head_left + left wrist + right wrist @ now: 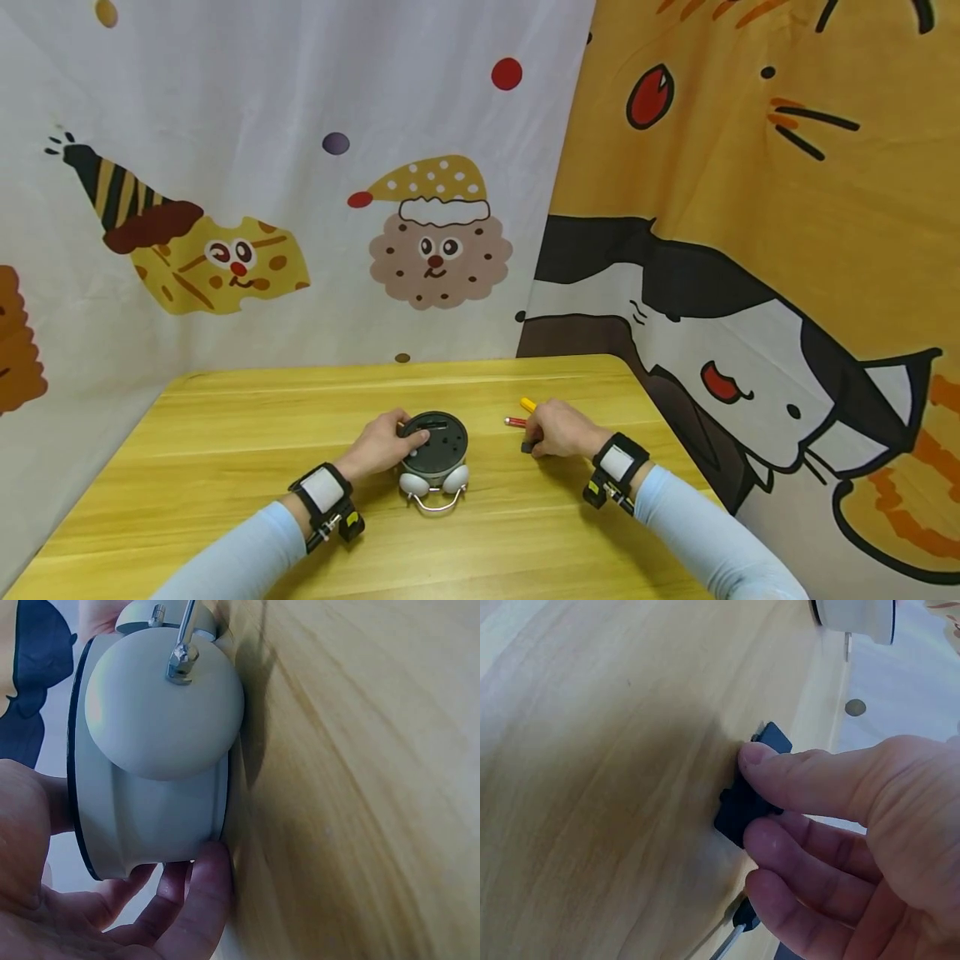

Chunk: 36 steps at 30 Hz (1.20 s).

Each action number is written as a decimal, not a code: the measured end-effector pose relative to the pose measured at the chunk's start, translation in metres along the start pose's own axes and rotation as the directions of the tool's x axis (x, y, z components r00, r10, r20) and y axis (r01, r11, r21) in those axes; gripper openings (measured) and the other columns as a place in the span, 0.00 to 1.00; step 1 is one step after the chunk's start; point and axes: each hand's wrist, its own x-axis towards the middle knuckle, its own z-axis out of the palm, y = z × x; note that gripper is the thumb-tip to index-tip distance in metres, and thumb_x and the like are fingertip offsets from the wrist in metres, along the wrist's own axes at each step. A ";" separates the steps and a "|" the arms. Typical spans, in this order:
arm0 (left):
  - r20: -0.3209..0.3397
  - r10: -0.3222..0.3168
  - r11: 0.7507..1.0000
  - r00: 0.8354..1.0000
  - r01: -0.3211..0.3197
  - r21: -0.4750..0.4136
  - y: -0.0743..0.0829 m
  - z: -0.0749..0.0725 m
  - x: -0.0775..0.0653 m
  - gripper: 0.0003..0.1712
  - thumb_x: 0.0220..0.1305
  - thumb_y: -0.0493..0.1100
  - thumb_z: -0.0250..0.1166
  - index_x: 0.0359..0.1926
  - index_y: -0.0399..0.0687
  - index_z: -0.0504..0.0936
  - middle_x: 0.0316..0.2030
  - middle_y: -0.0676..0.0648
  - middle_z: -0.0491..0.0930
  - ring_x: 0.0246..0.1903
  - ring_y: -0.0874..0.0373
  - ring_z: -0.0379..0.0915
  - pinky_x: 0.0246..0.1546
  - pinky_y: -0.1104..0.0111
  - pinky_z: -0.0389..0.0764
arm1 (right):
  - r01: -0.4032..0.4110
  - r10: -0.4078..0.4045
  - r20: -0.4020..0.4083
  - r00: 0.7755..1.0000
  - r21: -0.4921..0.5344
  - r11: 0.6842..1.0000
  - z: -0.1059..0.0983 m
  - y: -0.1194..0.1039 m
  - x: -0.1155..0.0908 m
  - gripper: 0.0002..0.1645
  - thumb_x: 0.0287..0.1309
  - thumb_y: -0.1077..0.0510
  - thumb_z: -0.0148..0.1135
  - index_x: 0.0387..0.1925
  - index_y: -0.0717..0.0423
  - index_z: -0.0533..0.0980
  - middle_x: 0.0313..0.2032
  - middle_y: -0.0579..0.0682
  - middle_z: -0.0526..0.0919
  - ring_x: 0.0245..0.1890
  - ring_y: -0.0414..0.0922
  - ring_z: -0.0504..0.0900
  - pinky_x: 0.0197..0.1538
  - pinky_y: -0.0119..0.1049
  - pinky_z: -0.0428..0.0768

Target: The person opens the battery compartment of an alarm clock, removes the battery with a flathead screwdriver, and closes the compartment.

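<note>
A twin-bell alarm clock (433, 450) lies on its face with the black back up. Its two pale bells (456, 478) and wire handle point toward me. My left hand (378, 446) grips the clock's left side, thumb on the back and fingers curled against the pale casing (172, 814). To the right, my right hand (562, 429) pinches a small black plastic cover (742, 806) between thumb and fingers, close over the table. A dark slot (432, 426) shows in the clock's back.
Beyond my right hand lie a small red cylinder with a silvery end (515, 422) and a yellow rod-like piece (528, 404), partly hidden. A thin metal shaft with a black end (744, 915) shows below the right fingers. Printed curtains stand behind the wooden table (262, 417).
</note>
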 end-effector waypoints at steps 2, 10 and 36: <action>0.002 0.000 1.000 1.000 0.000 -0.001 0.000 0.000 0.000 0.20 0.78 0.54 0.73 0.52 0.41 0.83 0.41 0.43 0.87 0.37 0.55 0.80 0.36 0.66 0.79 | 0.009 -0.009 0.001 1.000 0.007 1.000 0.000 0.002 0.000 0.07 0.58 0.59 0.88 0.34 0.45 0.93 0.30 0.35 0.90 0.32 0.34 0.79 0.44 0.36 0.83; -0.001 -0.014 1.000 1.000 0.014 0.004 0.000 0.001 0.000 0.21 0.78 0.54 0.73 0.53 0.41 0.83 0.42 0.42 0.87 0.38 0.55 0.80 0.37 0.66 0.79 | -0.004 0.004 0.004 1.000 0.012 1.000 -0.003 0.001 -0.001 0.07 0.59 0.60 0.87 0.35 0.45 0.93 0.31 0.36 0.90 0.32 0.35 0.79 0.44 0.36 0.82; -0.002 -0.004 1.000 1.000 0.004 -0.001 0.002 -0.001 -0.002 0.22 0.77 0.55 0.73 0.53 0.40 0.83 0.42 0.42 0.87 0.38 0.55 0.81 0.36 0.66 0.79 | 0.039 -0.039 -0.009 0.999 -0.015 0.999 -0.005 0.000 -0.004 0.08 0.60 0.60 0.86 0.34 0.44 0.91 0.30 0.35 0.88 0.33 0.35 0.77 0.45 0.37 0.80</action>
